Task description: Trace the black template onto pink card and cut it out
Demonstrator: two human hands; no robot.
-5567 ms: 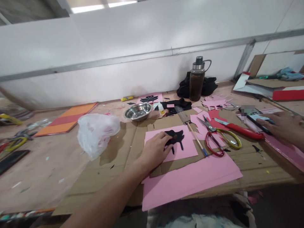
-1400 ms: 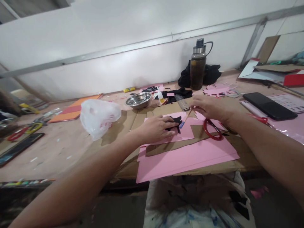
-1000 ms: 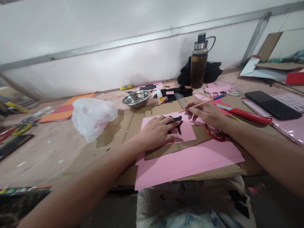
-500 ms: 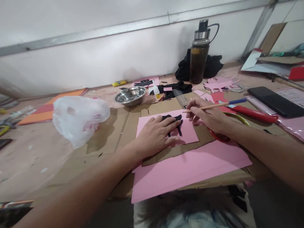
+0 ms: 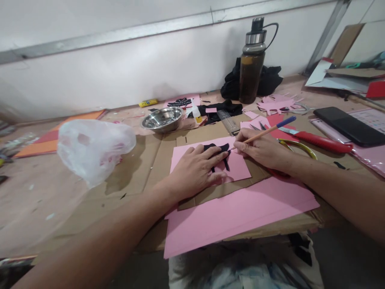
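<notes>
My left hand (image 5: 200, 166) lies flat with its fingers spread over a black cut-out shape (image 5: 221, 147), pressing it onto a small pink sheet (image 5: 240, 170). Parts of the shape are hidden under the fingers. Pinched in my right hand (image 5: 258, 147) is a pencil (image 5: 261, 134) with a blue end, its tip at the right edge of the black shape. Beneath the small sheet is a piece of cardboard (image 5: 207, 195). Larger pink sheets (image 5: 240, 220) lie nearer to me. Scissors with red and yellow handles (image 5: 309, 149) lie partly under my right wrist.
A white plastic bag (image 5: 93, 148) and a steel bowl (image 5: 162, 119) stand left. Behind are a glue bottle (image 5: 196, 112), a ruler (image 5: 227, 121) and a tall drink bottle (image 5: 252, 72). A red-handled knife (image 5: 325, 143) and a black phone (image 5: 351, 125) lie right.
My right hand has turned and lowered the pencil; its tip has come down to the edge of the black shape. My left hand stays in place. The view has shifted slightly.
</notes>
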